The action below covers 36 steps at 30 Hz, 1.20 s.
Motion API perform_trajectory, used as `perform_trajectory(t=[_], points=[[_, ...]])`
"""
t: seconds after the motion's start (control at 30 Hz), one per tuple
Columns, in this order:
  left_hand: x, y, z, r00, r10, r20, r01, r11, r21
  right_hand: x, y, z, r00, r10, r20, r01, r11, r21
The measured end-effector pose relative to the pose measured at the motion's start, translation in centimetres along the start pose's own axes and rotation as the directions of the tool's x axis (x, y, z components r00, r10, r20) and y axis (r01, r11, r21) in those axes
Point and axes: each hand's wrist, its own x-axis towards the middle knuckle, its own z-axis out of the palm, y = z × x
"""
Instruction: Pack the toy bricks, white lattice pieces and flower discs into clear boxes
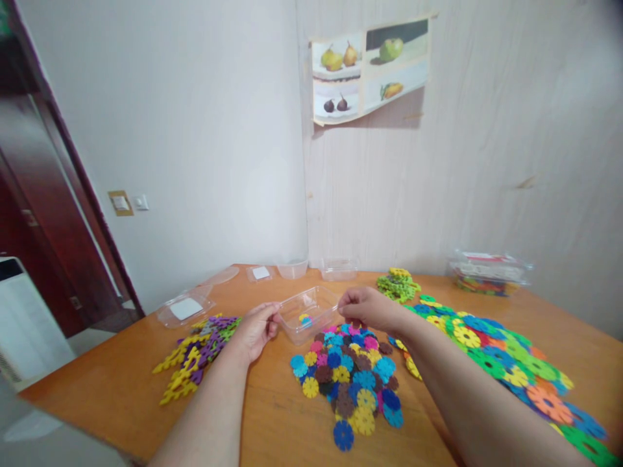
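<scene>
A home room: a fruit poster (370, 70) taped on the pale wall, a dark red wooden door (46, 194), wall switches (127, 203), and plastic toy discs (348, 376) on the orange wooden tabletop (272, 415).

Both hands (311, 318) hold clear tub (311, 310)

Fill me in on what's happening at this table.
A person sits at a wooden table and holds a clear plastic tub with both hands: the left hand at its left edge, the right hand at its right edge. A few coloured pieces lie inside. Just in front is a pile of flower-shaped discs, with more piles on either side.
</scene>
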Motion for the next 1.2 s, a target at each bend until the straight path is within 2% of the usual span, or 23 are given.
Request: perform_trajectory(t=[0.07,0.17,0.23,0.33,0.63,0.93,1.07,1.2], points=[[-0.1,0.1,0.1,1.0,-0.006,-0.008,0.006,1.0,-0.005,-0.3,0.4,-0.6,0.995,0.021,0.095,-0.002,0.98,-0.199],[-0.1,0.2,0.1,1.0,-0.011,-0.008,0.011,1.0,-0.016,-0.7,0.8,-0.9,0.956,0.154,0.248,-0.048,0.922,-0.385],[-0.1,0.2,0.1,1.0,-0.012,-0.003,0.012,1.0,-0.016,-0.9,0.9,-0.6,0.927,0.218,0.305,-0.058,0.888,-0.457],[-0.1,0.2,0.1,1.0,-0.008,0.003,0.008,1.0,-0.01,-0.8,1.0,-0.1,0.925,0.203,0.32,-0.016,0.864,-0.503],[-0.3,0.4,0.3,1.0,-0.001,-0.001,0.001,1.0,-0.004,-0.7,1.0,0.4,0.944,0.17,0.283,-0.031,0.9,-0.436],[0.1,0.4,-0.2,1.0,-0.023,0.002,0.023,1.0,0.008,-1.2,-0.8,0.2,0.972,0.104,0.208,-0.009,0.911,-0.413],[0.0,0.4,-0.1,1.0,-0.018,0.001,0.018,1.0,0.009,-0.8,-0.2,0.0,0.981,0.063,0.185,-0.001,0.949,-0.317],[0.0,0.3,-0.1,1.0,-0.009,0.011,0.009,1.0,0.009,-0.1,0.5,0.2,0.991,0.049,0.127,-0.032,0.991,-0.133]])
